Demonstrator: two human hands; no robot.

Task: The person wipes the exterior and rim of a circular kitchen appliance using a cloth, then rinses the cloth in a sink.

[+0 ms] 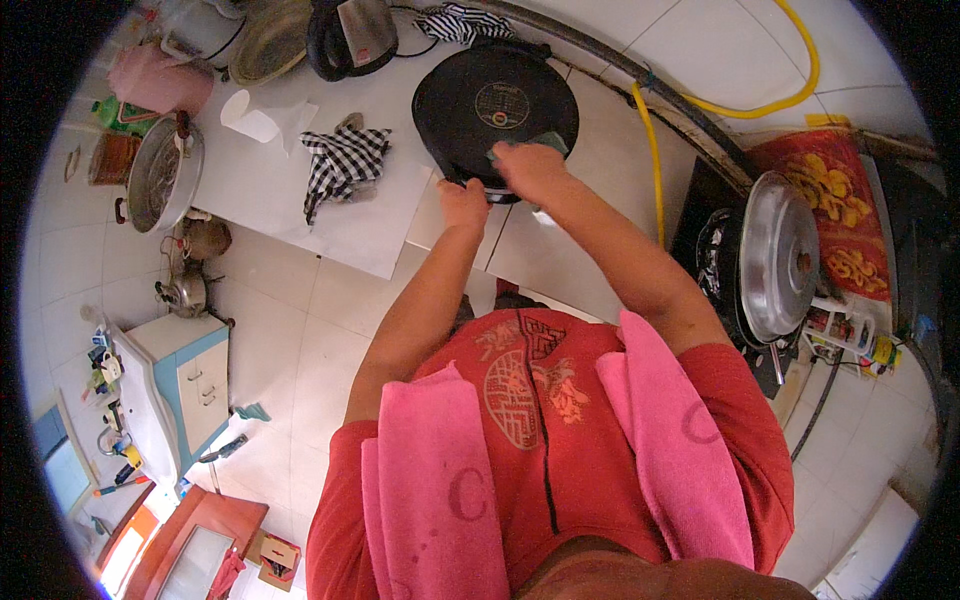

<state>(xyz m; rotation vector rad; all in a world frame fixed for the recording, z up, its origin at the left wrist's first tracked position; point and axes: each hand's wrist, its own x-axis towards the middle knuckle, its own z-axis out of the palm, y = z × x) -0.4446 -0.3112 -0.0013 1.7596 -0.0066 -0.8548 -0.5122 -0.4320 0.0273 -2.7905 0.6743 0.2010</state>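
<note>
A round black electric griddle (461, 112) with a closed lid sits on the counter in front of me. A round label with writing marks the lid's middle. My left hand (465, 202) holds the griddle at its front handle. In my right hand (531, 174) is a green cloth or scouring pad (553, 142), pressed to the near right part of the lid. The fingers hide part of the pad. To the left lies a crumpled black-and-white checked cloth (349, 161) on a white tabletop (259, 187).
A paper roll (247, 118), a kettle (364, 34) and a two-handled pan (165, 172) stand left. A striped cloth (465, 22) lies behind the griddle. At right, a yellow hose (654, 165) hangs beside a stove area with a large metal lid (780, 255).
</note>
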